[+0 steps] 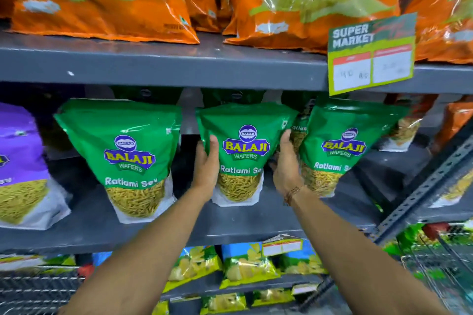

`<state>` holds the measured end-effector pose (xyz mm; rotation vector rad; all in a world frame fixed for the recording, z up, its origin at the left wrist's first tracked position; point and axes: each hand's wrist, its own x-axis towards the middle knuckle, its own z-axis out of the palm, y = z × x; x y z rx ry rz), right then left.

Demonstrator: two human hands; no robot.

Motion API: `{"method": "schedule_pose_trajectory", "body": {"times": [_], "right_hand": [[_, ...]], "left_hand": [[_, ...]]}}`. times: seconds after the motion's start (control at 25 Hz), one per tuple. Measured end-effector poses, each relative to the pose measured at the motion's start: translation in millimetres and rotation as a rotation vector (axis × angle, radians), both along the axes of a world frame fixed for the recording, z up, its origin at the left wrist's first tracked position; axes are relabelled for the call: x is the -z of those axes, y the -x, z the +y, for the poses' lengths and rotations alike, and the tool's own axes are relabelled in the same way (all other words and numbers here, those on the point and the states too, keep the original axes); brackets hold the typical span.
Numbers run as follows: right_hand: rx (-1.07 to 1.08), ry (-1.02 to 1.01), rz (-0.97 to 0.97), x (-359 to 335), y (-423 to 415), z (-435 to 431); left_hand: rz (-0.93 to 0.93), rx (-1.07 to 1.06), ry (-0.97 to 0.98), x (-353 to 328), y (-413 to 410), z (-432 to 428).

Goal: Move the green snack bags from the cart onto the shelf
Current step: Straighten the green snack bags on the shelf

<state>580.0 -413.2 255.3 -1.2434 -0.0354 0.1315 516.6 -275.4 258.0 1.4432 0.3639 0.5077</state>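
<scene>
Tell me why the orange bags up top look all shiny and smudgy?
Head view: light glares off the crinkly orange bags, and they blur near the wide lens's edge; the middle green bag between the left hand and right hand stays sharp.

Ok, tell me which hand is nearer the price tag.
Right. The right hand grips the middle green bag on its right edge, below the price tag; the left hand holds the bag's opposite edge, farther off.

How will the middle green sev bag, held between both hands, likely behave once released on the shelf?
The middle green bag looks like soft glossy film, so probably floppy and a little slippery. Its flat white base suggests it stands alone, as its neighbours do. The left hand and right hand hold its sides.
</scene>
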Motion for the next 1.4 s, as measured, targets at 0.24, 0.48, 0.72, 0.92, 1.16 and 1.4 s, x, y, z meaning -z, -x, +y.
{"method": "schedule_pose_trajectory", "body": {"times": [0.24, 0.48, 0.72, 0.92, 1.16, 1.4], "right_hand": [[-0.228, 0.25, -0.017, 20.5, 36.5, -8.0], [0.059, 0.223, -0.03, 27.6, 55.3, -29.5], [0.714, 0.072, 0.126, 14.0, 23.8, -118.8], [0.529, 0.003, -0.081, -48.0, -50.2, -177.0], [0.471, 0.035, -0.108, -49.8, -86.1, -195.7], [0.423, 0.079, -0.148, -47.6, -81.7, -189.6]], "left_hand": [[0.171, 0.091, -0.144, 34.3, 15.1, -12.1], [0.091, -0.301, -0.192, 35.1, 27.5, -38.7], [0.158, -0.079, -0.169, 51.8, 41.8, -159.5], [0.049, 0.091, 0.047, -15.3, -46.7, -197.7], [-0.002, -0.109, 0.017, -28.2, -71.8, -196.1], [-0.03, -0.128, 0.0, -17.5, -73.2, -196.4]]}}
